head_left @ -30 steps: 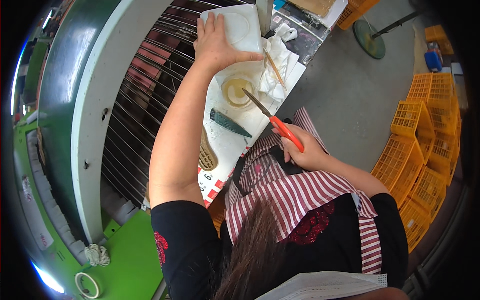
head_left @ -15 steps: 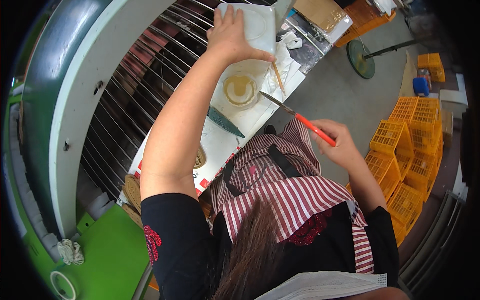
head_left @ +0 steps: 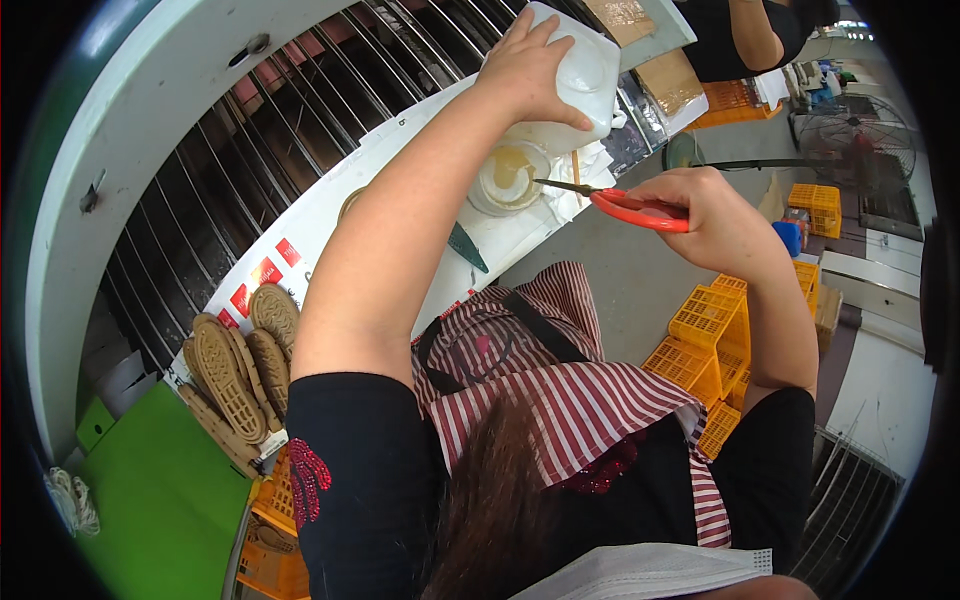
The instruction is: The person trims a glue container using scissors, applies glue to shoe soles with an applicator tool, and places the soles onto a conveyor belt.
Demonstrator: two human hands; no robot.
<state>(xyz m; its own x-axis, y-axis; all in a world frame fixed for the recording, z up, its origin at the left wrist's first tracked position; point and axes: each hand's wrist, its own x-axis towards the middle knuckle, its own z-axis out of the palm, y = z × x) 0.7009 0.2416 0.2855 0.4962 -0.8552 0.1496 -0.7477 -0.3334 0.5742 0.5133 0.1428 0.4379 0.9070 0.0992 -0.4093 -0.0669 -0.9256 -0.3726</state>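
My left hand (head_left: pixel 532 72) grips a white plastic jug (head_left: pixel 588 78) just behind a clear round tub (head_left: pixel 488 198) holding yellowish liquid. Its fingers spread over the jug's side, with the thumb along the near edge. Whether the jug rests on the table or is tilted, I cannot tell. Red-handled scissors (head_left: pixel 640 212) are in my right hand (head_left: pixel 715 212), their dark blades pointing left toward the tub's rim. A thin wooden stick (head_left: pixel 575 165) lies beside the tub on crumpled white paper (head_left: pixel 595 160). Partly behind my left forearm is a dark green pointed piece (head_left: pixel 466 250).
The white table (head_left: pixel 400 145) borders a rack of metal bars (head_left: pixel 250 180). Brown shoe soles (head_left: pixel 230 385) are piled at its left end, beside a green surface (head_left: pixel 165 490). Yellow crates (head_left: pixel 705 335) stand on the floor at right. Another person's arm (head_left: pixel 752 35) shows at the top.
The scissors have swung to nearly level, and my right hand has risen with them. The view has shifted, bringing the shoe soles and another person into sight. My left hand stays on the jug.
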